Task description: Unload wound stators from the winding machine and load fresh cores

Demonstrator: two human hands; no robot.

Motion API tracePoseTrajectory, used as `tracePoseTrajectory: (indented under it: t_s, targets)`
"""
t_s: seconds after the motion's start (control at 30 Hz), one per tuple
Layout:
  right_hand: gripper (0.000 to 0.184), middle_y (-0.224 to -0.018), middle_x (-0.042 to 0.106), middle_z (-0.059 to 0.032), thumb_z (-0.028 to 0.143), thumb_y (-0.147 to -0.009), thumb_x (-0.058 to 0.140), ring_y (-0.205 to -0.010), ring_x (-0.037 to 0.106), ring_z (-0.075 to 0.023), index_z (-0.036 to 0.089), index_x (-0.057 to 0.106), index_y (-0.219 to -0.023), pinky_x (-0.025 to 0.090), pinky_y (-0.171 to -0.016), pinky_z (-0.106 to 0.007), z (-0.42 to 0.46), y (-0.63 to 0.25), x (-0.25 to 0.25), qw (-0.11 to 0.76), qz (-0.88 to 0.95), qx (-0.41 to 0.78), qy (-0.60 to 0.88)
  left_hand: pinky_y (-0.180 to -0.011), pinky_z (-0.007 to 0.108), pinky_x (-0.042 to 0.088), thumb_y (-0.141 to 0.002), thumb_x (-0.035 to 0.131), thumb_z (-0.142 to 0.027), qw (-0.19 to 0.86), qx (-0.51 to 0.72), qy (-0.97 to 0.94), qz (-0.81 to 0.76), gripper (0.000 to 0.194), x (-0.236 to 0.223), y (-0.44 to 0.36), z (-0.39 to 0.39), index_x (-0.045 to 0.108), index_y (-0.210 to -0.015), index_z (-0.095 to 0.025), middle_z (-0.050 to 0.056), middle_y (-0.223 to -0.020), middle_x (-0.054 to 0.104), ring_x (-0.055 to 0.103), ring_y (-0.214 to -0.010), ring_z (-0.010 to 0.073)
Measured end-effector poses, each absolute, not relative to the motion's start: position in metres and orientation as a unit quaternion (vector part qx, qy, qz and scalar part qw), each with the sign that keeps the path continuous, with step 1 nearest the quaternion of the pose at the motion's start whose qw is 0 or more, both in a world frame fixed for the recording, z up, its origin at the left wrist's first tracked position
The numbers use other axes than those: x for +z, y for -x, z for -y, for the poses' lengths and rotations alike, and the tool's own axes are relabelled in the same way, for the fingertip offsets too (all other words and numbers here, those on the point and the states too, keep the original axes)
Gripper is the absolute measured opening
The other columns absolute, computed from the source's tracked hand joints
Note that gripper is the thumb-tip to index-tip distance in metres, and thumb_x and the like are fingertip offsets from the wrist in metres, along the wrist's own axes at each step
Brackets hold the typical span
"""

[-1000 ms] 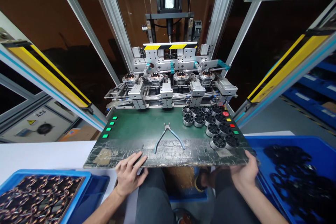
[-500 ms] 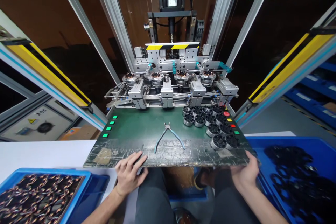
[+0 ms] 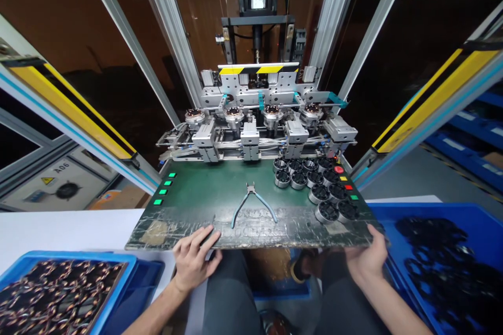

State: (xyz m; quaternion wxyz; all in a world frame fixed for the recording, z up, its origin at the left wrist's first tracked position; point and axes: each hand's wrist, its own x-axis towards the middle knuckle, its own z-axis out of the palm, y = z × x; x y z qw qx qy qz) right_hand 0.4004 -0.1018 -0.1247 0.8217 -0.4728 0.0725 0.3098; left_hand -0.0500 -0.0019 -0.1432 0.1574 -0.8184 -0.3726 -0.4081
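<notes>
My left hand [image 3: 197, 256] lies on the front edge of the green worktop [image 3: 204, 183], fingers spread on top and thumb apart near the edge; it holds nothing. At the front right corner, my right hand [image 3: 367, 256] grips the worktop's edge with the thumb on top, its other fingers mostly hidden underneath. Between the hands, blue-handled cutting pliers [image 3: 251, 188] lie with their handles spread toward me. Several black-and-silver round motor cores [image 3: 327, 212] stand grouped on the right of the worktop.
Behind the worktop is a winding machine [image 3: 250, 138] bearing copper-wound cores [image 3: 272, 111]. Blue bins flank me: wound parts in the left bin [image 3: 131, 264], black parts in the right bin [image 3: 387, 214]. Yellow guard bars [image 3: 74, 110] stand either side. Green buttons [image 3: 163, 192] line the worktop's left.
The wound cores on the machine's holders look slightly shifted or turned. Both hands, the pliers and the cores on the worktop have stayed in place.
</notes>
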Motion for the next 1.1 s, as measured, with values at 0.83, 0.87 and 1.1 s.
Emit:
tracePoseTrajectory:
  t_s: [0.83,0.87,1.1]
  targets:
    - [0.040,-0.110,0.080,-0.0011,0.039,-0.082,0.071,-0.087,0.074,-0.0210,0.021,0.077,-0.117,0.065,-0.089,-0.041,0.1015,-0.4001,-0.1258,0.825,-0.061,0.305,0.472,-0.103,0.043,0.041,-0.089,0.081,-0.034,0.162,-0.390,0.823,0.380,0.060,-0.1429,0.0515,0.0033,0.066,-0.146,-0.040,0.003,-0.129,0.078,0.070,-0.118,0.0265]
    - [0.040,-0.110,0.080,-0.0012,0.039,-0.082,0.071,-0.086,0.074,-0.0208,0.021,0.077,-0.117,0.065,-0.089,-0.041,0.1016,-0.4002,-0.1258,0.823,-0.063,0.306,0.474,-0.103,0.044,0.041,-0.089,0.081,-0.034,0.161,-0.391,0.823,0.380,0.058,-0.1426,0.0514,0.0034,0.067,-0.144,-0.039,0.003,-0.129,0.078,0.070,-0.118,0.0266]
    - [0.037,-0.111,0.079,-0.0005,0.036,-0.083,0.068,-0.093,0.074,-0.0197,0.022,0.078,-0.115,0.064,-0.086,-0.036,0.0993,-0.3967,-0.1213,0.832,-0.062,0.290,0.470,-0.102,0.044,0.042,-0.089,0.081,-0.034,0.166,-0.388,0.824,0.377,0.053,-0.1415,0.0516,0.0032,0.069,-0.140,-0.036,0.005,-0.129,0.078,0.070,-0.118,0.0271]
